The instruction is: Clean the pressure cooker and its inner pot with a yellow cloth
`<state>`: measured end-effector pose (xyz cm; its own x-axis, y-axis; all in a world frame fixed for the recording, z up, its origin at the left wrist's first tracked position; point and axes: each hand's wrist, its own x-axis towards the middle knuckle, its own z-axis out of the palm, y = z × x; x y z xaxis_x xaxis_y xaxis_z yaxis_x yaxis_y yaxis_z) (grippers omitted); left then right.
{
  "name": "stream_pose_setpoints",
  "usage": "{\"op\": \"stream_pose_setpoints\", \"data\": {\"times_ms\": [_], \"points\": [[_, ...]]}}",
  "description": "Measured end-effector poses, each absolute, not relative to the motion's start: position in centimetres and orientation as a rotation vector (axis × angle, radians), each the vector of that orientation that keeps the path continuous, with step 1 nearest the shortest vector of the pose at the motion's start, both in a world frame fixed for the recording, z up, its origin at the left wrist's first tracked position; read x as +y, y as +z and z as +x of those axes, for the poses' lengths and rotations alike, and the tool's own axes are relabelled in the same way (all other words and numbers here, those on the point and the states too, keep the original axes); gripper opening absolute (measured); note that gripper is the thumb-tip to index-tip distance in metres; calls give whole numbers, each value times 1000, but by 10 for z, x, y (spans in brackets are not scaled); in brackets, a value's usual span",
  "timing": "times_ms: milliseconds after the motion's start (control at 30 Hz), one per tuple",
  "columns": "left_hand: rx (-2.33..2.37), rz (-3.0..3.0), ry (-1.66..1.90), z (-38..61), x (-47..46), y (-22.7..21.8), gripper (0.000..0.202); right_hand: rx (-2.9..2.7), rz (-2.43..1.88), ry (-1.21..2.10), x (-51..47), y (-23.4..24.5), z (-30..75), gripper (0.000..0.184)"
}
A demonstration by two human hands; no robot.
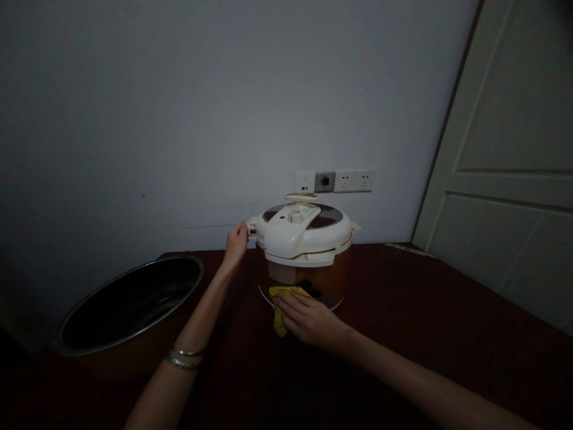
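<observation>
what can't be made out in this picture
In the head view:
Inside of the cooker: hidden by its lid.
Part of the yellow cloth: covered by the right hand.
Part of the side handle: behind the left hand.
Inside of the pot: mostly lost in shadow.
Rest of the door: cut off by the picture's edges.

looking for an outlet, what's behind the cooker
Behind the cooker is a pale wall, with a row of outlet plates showing above it. The cooker itself covers the lower wall and tabletop directly behind, so those can't be seen.
</observation>
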<state>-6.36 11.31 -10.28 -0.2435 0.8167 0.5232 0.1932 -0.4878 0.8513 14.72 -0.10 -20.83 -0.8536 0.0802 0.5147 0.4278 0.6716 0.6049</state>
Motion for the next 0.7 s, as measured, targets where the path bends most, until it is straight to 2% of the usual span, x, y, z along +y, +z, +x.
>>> {"op": "stream_pose_setpoints", "data": {"times_ms": [167,367,533,700], "points": [[1197,1555,1788,-62,111,-104,34,-2347,-674,-1098,18,-223,79,24],[1205,1570,1780,-63,112,-105,34,-2466,-1087,-1128,52,-187,10,27],[1205,1628,1770,-65,111,-103,33,-2488,-1160,-1033,58,-166,-1,33],[1186,1635,1786,-66,112,-102,34,-2457,-1069,-1013,30,-199,27,33]]}}
